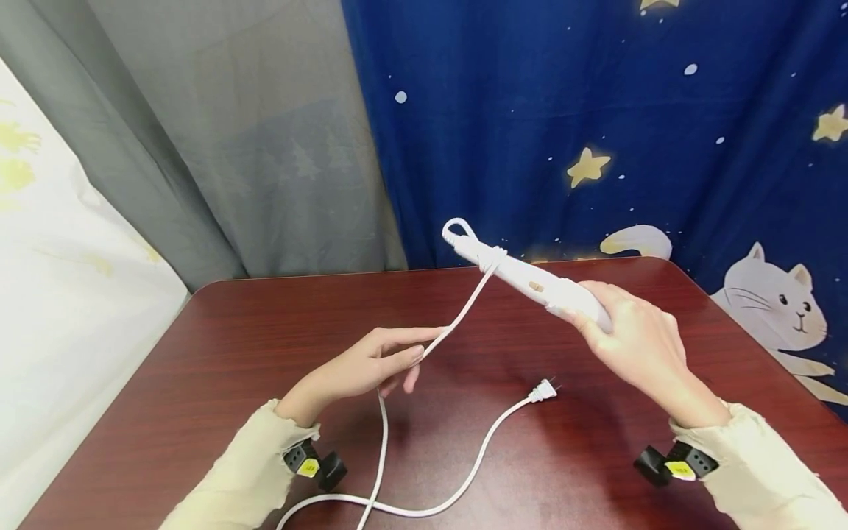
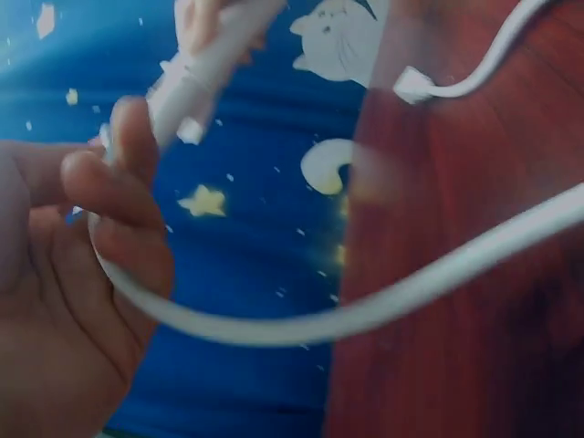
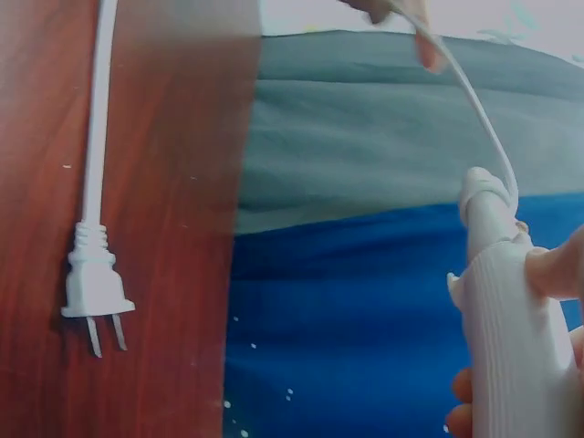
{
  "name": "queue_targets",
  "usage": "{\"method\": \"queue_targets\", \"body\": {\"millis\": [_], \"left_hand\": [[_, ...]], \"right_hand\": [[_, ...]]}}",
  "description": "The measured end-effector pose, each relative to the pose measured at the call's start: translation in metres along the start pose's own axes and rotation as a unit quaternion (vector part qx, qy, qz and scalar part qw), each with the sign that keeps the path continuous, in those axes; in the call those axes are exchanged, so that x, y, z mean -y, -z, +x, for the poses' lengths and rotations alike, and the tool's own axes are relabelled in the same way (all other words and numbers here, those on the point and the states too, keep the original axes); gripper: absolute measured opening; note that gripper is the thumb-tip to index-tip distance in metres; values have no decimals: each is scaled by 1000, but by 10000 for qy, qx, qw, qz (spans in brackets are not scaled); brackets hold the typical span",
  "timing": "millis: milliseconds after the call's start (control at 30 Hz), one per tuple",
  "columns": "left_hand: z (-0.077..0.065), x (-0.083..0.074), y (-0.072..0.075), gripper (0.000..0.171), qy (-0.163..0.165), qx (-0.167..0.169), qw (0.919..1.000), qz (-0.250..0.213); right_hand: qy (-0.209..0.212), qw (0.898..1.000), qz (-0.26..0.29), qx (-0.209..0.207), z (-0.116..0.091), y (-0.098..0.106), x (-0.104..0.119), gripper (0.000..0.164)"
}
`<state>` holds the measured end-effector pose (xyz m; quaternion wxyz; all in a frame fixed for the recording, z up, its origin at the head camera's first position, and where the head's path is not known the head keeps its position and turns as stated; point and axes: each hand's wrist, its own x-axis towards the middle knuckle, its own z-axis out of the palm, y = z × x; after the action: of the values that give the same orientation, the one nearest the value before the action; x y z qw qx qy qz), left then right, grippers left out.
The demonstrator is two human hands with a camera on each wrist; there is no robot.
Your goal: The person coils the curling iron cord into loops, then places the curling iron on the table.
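My right hand point(image 1: 636, 342) grips the wide, ribbed end of a white hair-styling iron point(image 1: 523, 278), held up above the table and tilted with its narrow end toward the upper left. A small tan switch shows on its side. Its white power cord point(image 1: 472, 298) loops out of the narrow end, winds round the handle there, then runs slanting down to my left hand point(image 1: 363, 366). Thumb and fingers of the left hand pinch that cord. From the left hand the cord point(image 2: 274, 330) hangs down in a curve. The two-pin plug point(image 3: 96, 287) lies at the cord's other end.
A dark red-brown wooden table point(image 1: 278, 316) spreads below both hands, with the loose cord crossing itself near the front edge. Behind it hang a grey curtain point(image 1: 278, 147) and a blue curtain point(image 1: 477, 110) with stars and a cat. White cloth point(image 1: 66, 294) hangs at the left.
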<state>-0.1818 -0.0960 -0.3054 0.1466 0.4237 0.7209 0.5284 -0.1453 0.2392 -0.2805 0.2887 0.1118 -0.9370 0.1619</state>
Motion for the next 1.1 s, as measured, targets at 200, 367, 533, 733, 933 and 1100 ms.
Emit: {"method": "queue_targets", "body": {"millis": [200, 367, 533, 733, 933, 1100], "left_hand": [[-1, 20, 1, 38, 88, -50, 9997, -224], [7, 32, 0, 32, 467, 130, 9988, -43], [16, 45, -1, 24, 662, 121, 9977, -42], [30, 56, 2, 22, 562, 159, 9983, -61], [35, 56, 14, 14, 456, -96, 9987, 229], [39, 65, 24, 11, 166, -460, 9965, 682]], "right_hand": [[-155, 9991, 395, 1, 0, 10, 2, 40], [48, 9971, 759, 81, -4, 15, 7, 37], [413, 9930, 1087, 186, -7, 19, 13, 35], [1140, 9839, 1277, 519, -11, 21, 13, 38], [1811, 9704, 1386, 794, -13, 19, 9, 39], [2282, 9586, 1450, 892, -15, 18, 10, 39]]}}
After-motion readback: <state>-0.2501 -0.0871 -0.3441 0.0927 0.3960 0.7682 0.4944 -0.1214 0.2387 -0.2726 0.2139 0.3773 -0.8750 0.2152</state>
